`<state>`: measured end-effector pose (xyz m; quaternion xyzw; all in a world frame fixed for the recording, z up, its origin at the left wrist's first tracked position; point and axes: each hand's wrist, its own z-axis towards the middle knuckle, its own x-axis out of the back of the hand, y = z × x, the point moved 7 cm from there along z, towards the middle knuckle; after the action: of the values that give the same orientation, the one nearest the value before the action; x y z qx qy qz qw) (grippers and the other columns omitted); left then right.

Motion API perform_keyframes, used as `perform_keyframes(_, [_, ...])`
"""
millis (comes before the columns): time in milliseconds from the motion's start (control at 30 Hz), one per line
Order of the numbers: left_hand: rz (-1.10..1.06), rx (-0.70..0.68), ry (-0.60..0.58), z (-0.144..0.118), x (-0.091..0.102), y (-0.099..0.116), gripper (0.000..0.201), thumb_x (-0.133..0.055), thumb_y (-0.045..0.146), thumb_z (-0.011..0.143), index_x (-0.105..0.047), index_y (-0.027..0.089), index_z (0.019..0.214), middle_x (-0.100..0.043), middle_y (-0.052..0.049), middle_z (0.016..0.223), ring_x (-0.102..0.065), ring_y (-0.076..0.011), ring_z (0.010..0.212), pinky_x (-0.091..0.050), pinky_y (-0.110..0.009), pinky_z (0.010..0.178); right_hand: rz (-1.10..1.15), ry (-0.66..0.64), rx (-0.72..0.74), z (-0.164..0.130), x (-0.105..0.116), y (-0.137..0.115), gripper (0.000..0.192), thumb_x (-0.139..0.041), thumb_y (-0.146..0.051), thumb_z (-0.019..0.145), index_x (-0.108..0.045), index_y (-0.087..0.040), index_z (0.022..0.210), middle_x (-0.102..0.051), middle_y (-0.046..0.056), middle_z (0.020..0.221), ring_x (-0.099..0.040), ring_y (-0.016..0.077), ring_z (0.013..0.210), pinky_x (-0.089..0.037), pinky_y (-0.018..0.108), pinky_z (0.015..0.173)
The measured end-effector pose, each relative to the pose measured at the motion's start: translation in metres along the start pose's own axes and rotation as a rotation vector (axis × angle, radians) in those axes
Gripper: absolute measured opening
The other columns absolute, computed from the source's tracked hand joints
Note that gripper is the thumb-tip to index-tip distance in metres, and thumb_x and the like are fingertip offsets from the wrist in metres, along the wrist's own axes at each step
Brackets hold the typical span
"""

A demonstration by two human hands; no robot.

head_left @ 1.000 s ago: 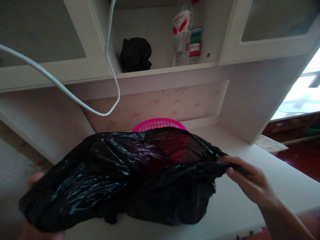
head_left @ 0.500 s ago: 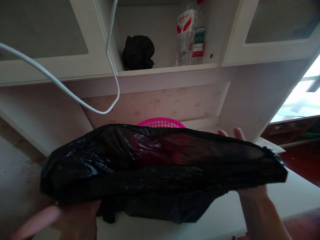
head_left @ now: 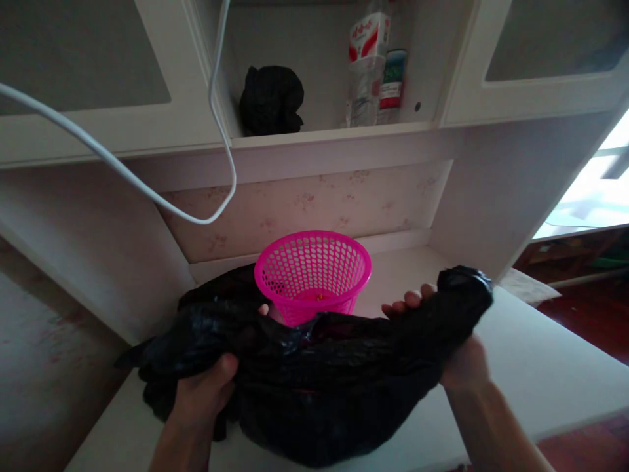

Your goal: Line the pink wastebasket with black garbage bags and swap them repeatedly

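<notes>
Both hands grip a crumpled black plastic bag (head_left: pixel 334 373) on a white desk (head_left: pixel 540 367): left hand (head_left: pixel 204 393), right hand (head_left: pixel 455 354). A pink basket (head_left: pixel 313 272) stands just behind.

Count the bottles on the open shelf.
2, side by side at the right end of the open shelf: a clear bottle with a red-and-white label and, right of it, partly behind, a bottle with a green label.

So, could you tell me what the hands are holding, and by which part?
Both grip the black plastic bag: the left hand bunches its left edge, the right hand its right end.
</notes>
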<state>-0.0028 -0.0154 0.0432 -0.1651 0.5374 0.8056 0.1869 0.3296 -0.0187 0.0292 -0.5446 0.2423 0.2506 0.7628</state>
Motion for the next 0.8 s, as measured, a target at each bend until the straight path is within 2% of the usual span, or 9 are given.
perform_keyframes(100, [-0.126, 0.064, -0.085, -0.007, -0.012, -0.007, 0.04, -0.077, 0.051, 0.084, -0.075, 0.024, 0.114, -0.077, -0.005, 0.115, -0.072, -0.027, 0.112, -0.056, -0.042, 0.107, 0.059, 0.073, -0.13, -0.006, -0.003, 0.024, 0.027, -0.088, -0.037, 0.075, -0.065, -0.026, 0.084, -0.05, -0.008, 0.058, -0.052, 0.0093, 0.05, -0.054, 0.024, 0.057])
perform_keyframes(200, [-0.344, 0.197, -0.264, -0.016, -0.035, -0.02, 0.032, -0.062, 0.052, 0.098, -0.074, 0.029, 0.117, -0.077, 0.0, 0.083, -0.07, -0.013, 0.065, -0.063, -0.028, 0.075, -0.025, 0.075, -0.316, -0.012, -0.004, 0.046, 0.032, -0.088, -0.043, 0.074, -0.066, -0.022, 0.085, -0.056, -0.004, 0.066, -0.055, 0.0097, 0.058, -0.049, 0.021, 0.056])
perform_keyframes(267, [-0.457, 0.242, -0.428, -0.023, -0.055, -0.028, 0.054, -0.064, 0.07, 0.089, -0.072, 0.028, 0.122, -0.068, 0.003, 0.064, -0.049, -0.0063, 0.039, -0.052, -0.02, 0.049, -0.056, 0.038, -0.453, -0.017, -0.007, 0.057, 0.041, -0.084, -0.055, 0.074, -0.07, -0.02, 0.091, -0.064, 0.0, 0.075, -0.061, 0.0129, 0.066, -0.052, 0.023, 0.061])
perform_keyframes(333, [-0.51, 0.369, -0.507, -0.028, -0.072, -0.046, 0.09, -0.049, 0.091, 0.08, -0.063, 0.023, 0.138, -0.069, 0.0, 0.063, -0.039, -0.0057, 0.033, -0.035, -0.016, 0.035, -0.085, -0.015, -0.513, -0.018, -0.011, 0.061, 0.051, -0.075, -0.067, 0.078, -0.074, -0.023, 0.103, -0.069, 0.002, 0.082, -0.065, 0.0159, 0.072, -0.054, 0.026, 0.065])
perform_keyframes(400, [-0.466, 0.575, -0.542, -0.035, -0.083, -0.069, 0.101, -0.027, 0.093, 0.086, -0.046, 0.021, 0.154, -0.073, -0.006, 0.063, -0.037, -0.0077, 0.03, -0.028, -0.015, 0.03, -0.218, -0.053, -0.421, -0.015, -0.016, 0.056, 0.055, -0.065, -0.07, 0.086, -0.074, -0.027, 0.12, -0.071, 0.004, 0.098, -0.068, 0.0192, 0.091, -0.058, 0.03, 0.08])
perform_keyframes(500, [-0.227, 0.808, -0.57, -0.047, -0.089, -0.097, 0.086, -0.04, 0.076, 0.097, -0.03, 0.021, 0.163, -0.078, -0.01, 0.069, -0.038, -0.0086, 0.026, -0.024, -0.015, 0.027, -0.629, -0.141, -0.171, -0.011, -0.028, 0.048, 0.05, -0.058, -0.056, 0.099, -0.064, -0.032, 0.142, -0.065, 0.005, 0.131, -0.058, 0.0217, 0.128, -0.046, 0.037, 0.113])
perform_keyframes(567, [-0.053, 0.86, -0.52, -0.05, -0.089, -0.105, 0.081, -0.064, 0.065, 0.091, -0.045, 0.02, 0.155, -0.079, -0.01, 0.073, -0.044, -0.0091, 0.029, -0.03, -0.016, 0.029, -0.854, -0.231, -0.02, -0.013, -0.04, 0.049, 0.049, -0.06, -0.044, 0.101, -0.057, -0.034, 0.15, -0.065, 0.005, 0.134, -0.059, 0.0208, 0.128, -0.044, 0.038, 0.115])
perform_keyframes(667, [0.096, 0.835, -0.359, -0.048, -0.088, -0.108, 0.052, -0.08, 0.052, 0.081, -0.073, 0.019, 0.121, -0.08, -0.007, 0.079, -0.061, -0.0143, 0.047, -0.051, -0.024, 0.048, -0.98, -0.408, 0.202, -0.024, -0.057, 0.047, 0.053, -0.07, -0.031, 0.095, -0.058, -0.035, 0.147, -0.071, 0.006, 0.123, -0.067, 0.0209, 0.115, -0.052, 0.034, 0.104])
perform_keyframes(800, [0.158, 0.712, -0.139, -0.039, -0.08, -0.104, 0.038, -0.082, 0.052, 0.075, -0.078, 0.018, 0.093, -0.08, -0.008, 0.09, -0.071, -0.0224, 0.073, -0.056, -0.03, 0.062, -0.967, -0.558, 0.267, -0.038, -0.062, 0.033, 0.066, -0.067, -0.019, 0.091, -0.051, -0.038, 0.152, -0.054, 0.009, 0.15, -0.054, 0.0257, 0.139, -0.047, 0.04, 0.115])
